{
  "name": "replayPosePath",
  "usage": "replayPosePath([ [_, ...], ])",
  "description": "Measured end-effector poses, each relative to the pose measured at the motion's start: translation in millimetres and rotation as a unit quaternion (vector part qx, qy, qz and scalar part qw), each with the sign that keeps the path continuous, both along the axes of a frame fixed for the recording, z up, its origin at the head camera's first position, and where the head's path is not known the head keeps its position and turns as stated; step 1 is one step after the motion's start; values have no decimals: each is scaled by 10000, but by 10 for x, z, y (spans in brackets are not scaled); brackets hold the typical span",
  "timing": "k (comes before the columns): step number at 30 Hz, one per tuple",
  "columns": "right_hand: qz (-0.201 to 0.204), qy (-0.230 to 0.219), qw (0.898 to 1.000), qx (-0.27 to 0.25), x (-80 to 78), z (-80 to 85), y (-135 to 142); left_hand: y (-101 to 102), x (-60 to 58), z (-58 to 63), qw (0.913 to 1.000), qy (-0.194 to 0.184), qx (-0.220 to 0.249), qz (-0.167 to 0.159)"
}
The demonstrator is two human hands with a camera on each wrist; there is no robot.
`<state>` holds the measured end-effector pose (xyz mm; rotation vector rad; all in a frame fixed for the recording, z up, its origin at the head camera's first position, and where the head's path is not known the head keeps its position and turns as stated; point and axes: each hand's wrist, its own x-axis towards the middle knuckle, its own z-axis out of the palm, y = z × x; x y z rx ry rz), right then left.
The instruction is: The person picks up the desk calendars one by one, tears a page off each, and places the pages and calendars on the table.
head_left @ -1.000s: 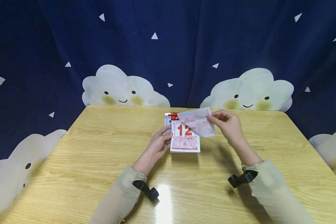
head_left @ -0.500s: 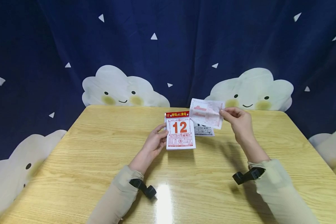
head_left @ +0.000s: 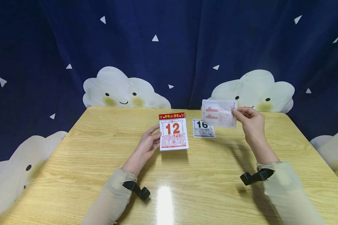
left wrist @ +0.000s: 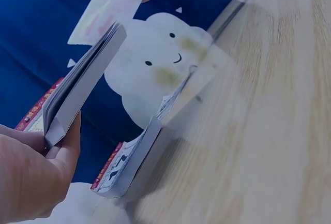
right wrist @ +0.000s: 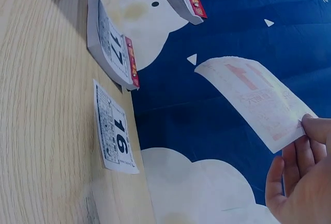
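Observation:
My left hand grips a tear-off calendar by its left side, thumb at the front edge and the other fingers largely hidden behind it. The calendar tilts up above the table, with a red header and a red 12 on its top page. In my right hand, thumb and fingers pinch a loose calendar page by one edge, held in the air. Its print shows faintly through the thin paper, with an 11 lying sideways. The right wrist view shows that page slightly curved.
A second tear-off calendar, reading 17, lies on the table, hidden behind the held one in the head view. Beside it lies a loose page reading 16. The wooden table ends at a dark blue curtain with clouds.
The page in my right hand has come off the calendar and moved right, away from it. My left hand has carried the calendar left, uncovering the loose 16 page.

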<state>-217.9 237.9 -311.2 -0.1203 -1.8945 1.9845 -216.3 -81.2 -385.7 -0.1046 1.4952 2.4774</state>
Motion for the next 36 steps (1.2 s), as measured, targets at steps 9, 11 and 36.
replayPosePath([
  [9, -110, 10, 9999, 56, -2, -30, 49, -46, 46, 13, 9999, -80, -108, -78],
  [11, -85, 57, 9999, 13, 1, -36, 58, -52, 62, 13, 9998, -73, -157, -115],
  [36, -314, -402, 9827, 1780, 59, -147, 94, -123, 144, -69, 9969, -45, -625, -472],
])
